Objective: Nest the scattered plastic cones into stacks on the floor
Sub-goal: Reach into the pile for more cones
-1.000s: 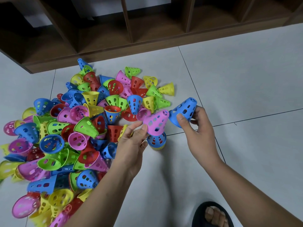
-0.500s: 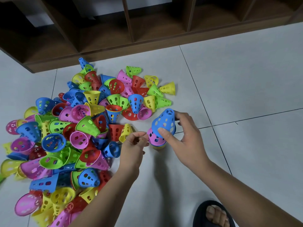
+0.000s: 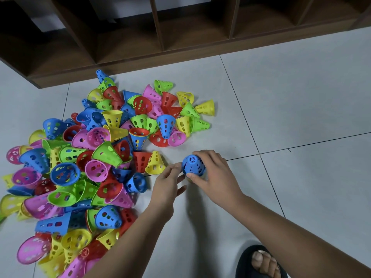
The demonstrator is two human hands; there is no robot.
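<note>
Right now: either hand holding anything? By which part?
Right hand grips the blue cone by its lower wall, thumb on the near side, fingers round the far side. Left hand holds nothing.

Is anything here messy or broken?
Nothing looks broken. The cones lie in a jumbled heap, tipped on their sides and upside down. The blue cone, gripped by the right hand, stands upright beside the heap.

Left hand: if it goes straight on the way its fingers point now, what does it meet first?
Probably the blue cone that the right hand grips; the left hand is almost at it, though depth is unclear.
</note>
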